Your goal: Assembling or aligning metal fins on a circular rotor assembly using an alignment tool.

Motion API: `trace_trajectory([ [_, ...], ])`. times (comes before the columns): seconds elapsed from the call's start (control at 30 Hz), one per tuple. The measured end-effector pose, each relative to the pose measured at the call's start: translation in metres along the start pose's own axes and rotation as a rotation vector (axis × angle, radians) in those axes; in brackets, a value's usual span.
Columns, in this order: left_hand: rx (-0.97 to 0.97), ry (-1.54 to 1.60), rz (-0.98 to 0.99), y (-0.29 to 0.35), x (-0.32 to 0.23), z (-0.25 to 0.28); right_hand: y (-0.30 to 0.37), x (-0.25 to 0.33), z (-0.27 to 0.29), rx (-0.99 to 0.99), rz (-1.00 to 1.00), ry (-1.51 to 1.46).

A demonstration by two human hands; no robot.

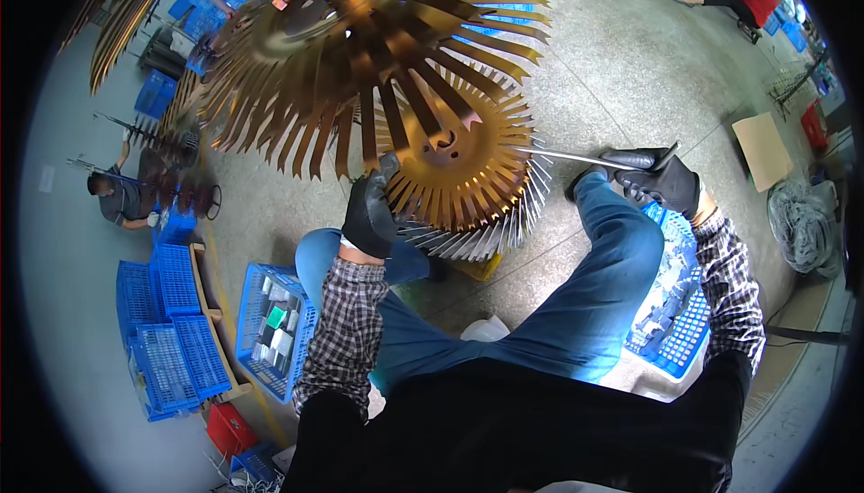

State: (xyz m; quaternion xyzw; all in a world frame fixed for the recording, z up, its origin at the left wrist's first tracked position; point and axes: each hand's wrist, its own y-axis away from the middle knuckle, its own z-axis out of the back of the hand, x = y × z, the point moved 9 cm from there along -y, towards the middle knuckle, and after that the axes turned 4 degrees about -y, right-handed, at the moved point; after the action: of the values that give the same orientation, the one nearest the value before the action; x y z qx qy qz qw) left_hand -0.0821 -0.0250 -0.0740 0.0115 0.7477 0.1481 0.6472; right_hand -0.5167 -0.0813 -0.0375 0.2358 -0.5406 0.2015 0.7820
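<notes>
A large gold-coloured metal fixture of stacked discs with radiating flat blades [378,70] fills the upper middle, hanging over the speckled concrete floor [612,70]. Its lowest gold disc [454,156] sits just above the person's blue-jeaned knees. A blue plastic crate of small parts [270,327] stands by the left leg. The black-gloved left hand [371,210] is closed on the lower blades' edge. The black-gloved right hand [661,178] grips a thin silver metal strip [571,158] whose tip reaches the disc's rim.
</notes>
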Motion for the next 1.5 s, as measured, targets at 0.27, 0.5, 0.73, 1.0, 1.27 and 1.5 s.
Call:
trace_trajectory([
  [0.27, 0.099, -0.319, -0.242, 0.002, -0.021, -0.009, 0.004, -0.008, 0.003, -0.078, 0.177, 0.033],
  [0.5, 0.141, -0.599, -0.387, 0.005, -0.028, -0.011, 0.016, 0.033, -0.002, -0.158, 0.450, 0.512],
  [0.73, 0.063, -0.287, -0.298, -0.003, -0.014, -0.003, 0.021, 0.043, -0.010, -0.211, 0.516, 0.552],
  [1.0, 0.077, -0.239, -0.270, -0.005, -0.002, 0.005, 0.023, 0.044, -0.011, -0.228, 0.578, 0.640],
  [1.27, 0.098, -0.172, -0.112, -0.004, 0.004, 0.005, 0.024, 0.055, -0.017, -0.252, 0.649, 0.676],
  [1.5, 0.023, -0.664, -0.586, -0.005, -0.006, 0.014, 0.022, 0.062, -0.022, -0.250, 0.741, 0.701],
])
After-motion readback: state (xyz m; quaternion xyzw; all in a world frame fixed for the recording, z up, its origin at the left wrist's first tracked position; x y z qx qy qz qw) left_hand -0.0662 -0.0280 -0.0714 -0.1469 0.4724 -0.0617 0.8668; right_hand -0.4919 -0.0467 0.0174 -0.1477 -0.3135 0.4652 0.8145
